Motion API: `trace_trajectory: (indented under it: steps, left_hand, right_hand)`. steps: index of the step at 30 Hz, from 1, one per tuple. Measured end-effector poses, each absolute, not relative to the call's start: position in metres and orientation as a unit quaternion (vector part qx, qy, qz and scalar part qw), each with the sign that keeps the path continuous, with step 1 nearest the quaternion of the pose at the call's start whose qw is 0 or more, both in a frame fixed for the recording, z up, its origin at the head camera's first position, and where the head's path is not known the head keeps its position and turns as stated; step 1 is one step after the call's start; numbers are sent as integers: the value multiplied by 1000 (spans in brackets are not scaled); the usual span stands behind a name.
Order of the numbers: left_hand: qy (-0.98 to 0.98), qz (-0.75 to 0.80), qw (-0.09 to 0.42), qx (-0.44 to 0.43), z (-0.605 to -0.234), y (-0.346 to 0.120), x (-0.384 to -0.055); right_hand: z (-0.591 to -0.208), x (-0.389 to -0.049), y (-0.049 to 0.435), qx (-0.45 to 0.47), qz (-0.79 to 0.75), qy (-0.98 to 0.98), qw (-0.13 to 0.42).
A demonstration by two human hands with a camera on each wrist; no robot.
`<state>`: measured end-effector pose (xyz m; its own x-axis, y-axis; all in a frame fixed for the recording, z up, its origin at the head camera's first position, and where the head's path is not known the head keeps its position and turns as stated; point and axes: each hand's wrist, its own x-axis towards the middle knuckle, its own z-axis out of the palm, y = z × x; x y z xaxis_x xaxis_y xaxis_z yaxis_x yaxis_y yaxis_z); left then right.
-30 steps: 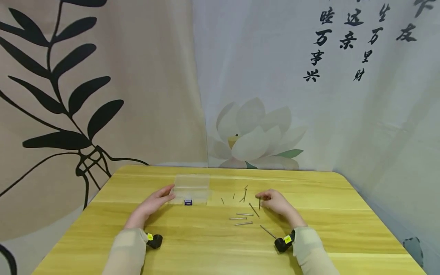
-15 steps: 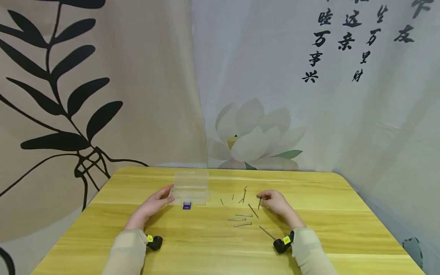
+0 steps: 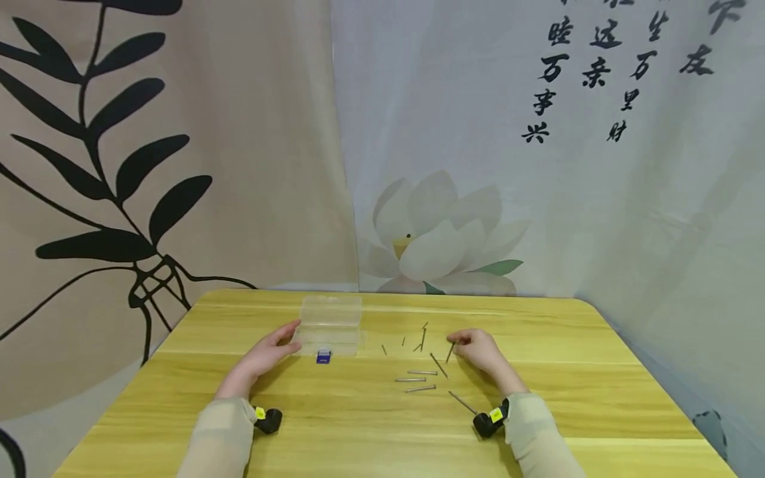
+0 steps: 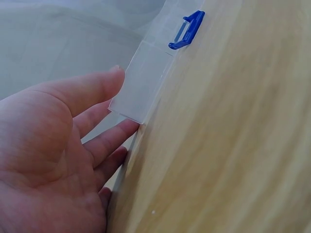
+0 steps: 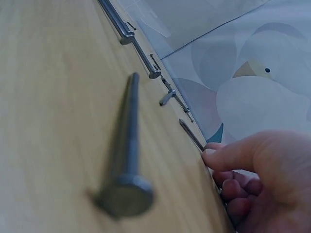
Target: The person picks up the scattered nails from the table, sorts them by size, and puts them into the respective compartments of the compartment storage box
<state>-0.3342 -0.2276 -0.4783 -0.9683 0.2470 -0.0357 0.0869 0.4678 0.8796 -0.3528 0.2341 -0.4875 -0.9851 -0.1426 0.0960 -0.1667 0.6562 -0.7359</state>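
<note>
A clear plastic box (image 3: 329, 338) with its lid (image 3: 331, 310) raised stands at the back of the wooden table. Its blue latch (image 4: 188, 30) sticks out at the front edge. At the box's left side is my left hand (image 3: 269, 348), with thumb and fingertips against the box and the fingers fairly straight. My right hand (image 3: 475, 346) pinches a nail (image 5: 191, 134) between thumb and forefinger. That nail slants, its point down and leftward over the table. Left of the right hand lie several long nails (image 3: 410, 380) and a few small ones (image 3: 384, 350).
One nail (image 5: 130, 145) lies close to the right wrist camera (image 3: 490, 422), head toward it. Another black camera (image 3: 267, 420) sits on the left wrist. The wooden table (image 3: 335, 431) ends at a printed cloth backdrop (image 3: 269, 166).
The held nail has gone from nearly upright to slanting, its lower end swung left. The box lid and latch sit at a slightly different angle. Both hands stay nearly in place.
</note>
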Motion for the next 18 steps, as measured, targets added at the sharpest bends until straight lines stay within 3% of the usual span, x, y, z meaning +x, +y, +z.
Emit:
trace_trajectory:
  steps: [18]
  left_hand:
    - [853,508,74,94,-479,-226,-337]
  right_hand:
    - [-483,-355,244,71,397,-915,14]
